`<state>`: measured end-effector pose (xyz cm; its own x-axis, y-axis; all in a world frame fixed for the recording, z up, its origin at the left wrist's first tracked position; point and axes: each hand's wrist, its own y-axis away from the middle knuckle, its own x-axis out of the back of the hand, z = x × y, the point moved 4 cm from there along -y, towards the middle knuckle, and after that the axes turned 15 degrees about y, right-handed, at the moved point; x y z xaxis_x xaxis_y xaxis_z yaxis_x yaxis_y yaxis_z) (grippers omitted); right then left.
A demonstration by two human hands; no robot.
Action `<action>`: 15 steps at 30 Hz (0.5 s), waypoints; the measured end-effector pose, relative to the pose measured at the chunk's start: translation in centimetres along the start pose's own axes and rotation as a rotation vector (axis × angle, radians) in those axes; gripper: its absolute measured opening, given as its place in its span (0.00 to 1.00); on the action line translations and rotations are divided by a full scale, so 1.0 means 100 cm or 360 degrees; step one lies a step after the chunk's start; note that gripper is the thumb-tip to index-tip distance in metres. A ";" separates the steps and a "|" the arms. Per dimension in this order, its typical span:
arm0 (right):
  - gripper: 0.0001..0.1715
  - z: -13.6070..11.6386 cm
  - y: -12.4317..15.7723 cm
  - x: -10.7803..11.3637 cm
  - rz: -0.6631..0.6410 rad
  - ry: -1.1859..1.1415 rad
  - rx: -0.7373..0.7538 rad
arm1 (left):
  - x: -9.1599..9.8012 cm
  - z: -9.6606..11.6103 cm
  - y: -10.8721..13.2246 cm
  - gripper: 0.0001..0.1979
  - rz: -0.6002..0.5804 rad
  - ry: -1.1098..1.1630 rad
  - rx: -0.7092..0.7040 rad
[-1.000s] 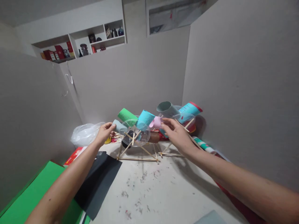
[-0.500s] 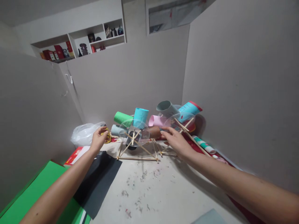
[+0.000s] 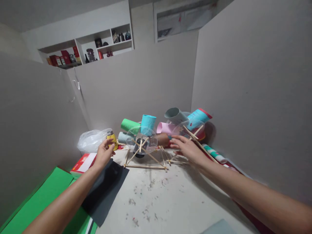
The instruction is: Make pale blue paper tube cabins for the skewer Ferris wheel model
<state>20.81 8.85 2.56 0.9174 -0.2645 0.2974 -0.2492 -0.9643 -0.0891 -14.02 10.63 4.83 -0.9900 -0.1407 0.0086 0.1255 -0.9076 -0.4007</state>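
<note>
Frame centre: paper-tube wheel (image 3: 140, 146); left hand (image 3: 106, 152) (half-curled), right hand (image 3: 186, 149) (spread) are flanking it, holding nothing; tabletop (image 3: 180, 208) is reaching bottom edge.

Craft corner, per col. paper (image 3: 44, 196) & sticks (image 3: 146, 167).

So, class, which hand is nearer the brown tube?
Right. The right hand is just right of the brown tube; the left hand is farther off, leftward.

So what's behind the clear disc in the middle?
A green tube, blue tube, grey tube, brown tube and black tube; whatever they cover can't be seen.
</note>
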 end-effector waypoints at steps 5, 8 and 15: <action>0.17 0.002 0.015 0.025 0.0045 -0.0057 -0.0024 | -0.006 0.023 0.037 0.20 -0.0045 0.0089 0.0051; 0.17 -0.001 0.032 0.040 0.0077 -0.0150 -0.0070 | -0.028 0.053 0.080 0.17 -0.0201 0.0280 0.0180; 0.18 -0.019 0.105 0.043 -0.0209 -0.0372 -0.0137 | -0.082 0.143 0.215 0.19 -0.1519 0.0674 0.0603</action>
<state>21.54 -2.43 4.66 0.9877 -0.1382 0.0730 -0.1400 -0.9900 0.0200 -2.32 -13.44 9.26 -0.6234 0.7612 -0.1785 -0.7601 -0.6436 -0.0896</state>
